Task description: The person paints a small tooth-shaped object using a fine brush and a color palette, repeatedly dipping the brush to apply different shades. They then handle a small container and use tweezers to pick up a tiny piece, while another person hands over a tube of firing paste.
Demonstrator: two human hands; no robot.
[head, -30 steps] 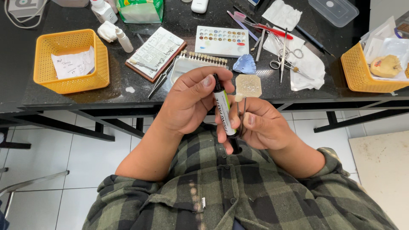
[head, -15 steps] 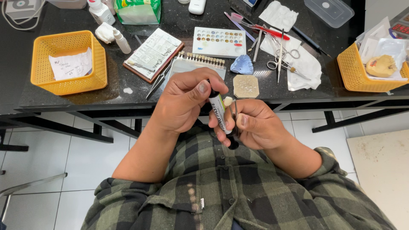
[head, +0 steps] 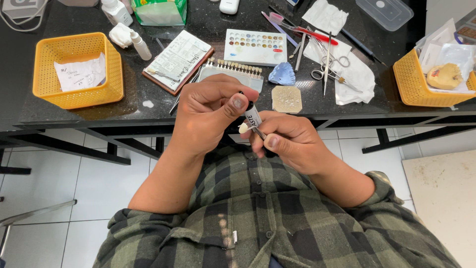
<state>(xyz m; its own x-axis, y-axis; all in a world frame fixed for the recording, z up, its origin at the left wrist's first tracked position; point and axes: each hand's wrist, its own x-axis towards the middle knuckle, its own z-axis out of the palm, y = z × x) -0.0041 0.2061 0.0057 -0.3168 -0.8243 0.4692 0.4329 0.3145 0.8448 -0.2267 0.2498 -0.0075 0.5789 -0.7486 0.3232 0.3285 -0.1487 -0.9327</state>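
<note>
Left hand: the left hand (head: 210, 111) is curled almost closed, thumb and fingers pinched on a small dark syringe (head: 253, 116) with a white label, held upright just off the bench (head: 99, 111) edge
Right hand: the right hand (head: 287, 141) is folded shut round a thin metal tool (head: 259, 132), its tip at a small cream tooth (head: 243, 128) that sits between the two hands
Tooth: it looks pinned against the left fingers, though which hand bears it I cannot tell; it is over the lap, not on the bench
Syringe: touching both hands, tip hidden behind the fingers
Progress: judging by the grip, the tooth is being worked with paste right now; whether any paste is laid on is too small to see
Left to do: the tooth is not yet set down, and the shade guide (head: 233, 67) lies untouched just beyond the hands
Bench: a palette (head: 255, 47) of colour wells, a blue lump (head: 281, 74), a mesh square (head: 287, 99), scissors (head: 325, 74) on a white cloth (head: 357, 79)
Edges: a yellow basket (head: 77, 69) with a paper slip on the left, another basket (head: 431, 82) with a cast on the right
</note>
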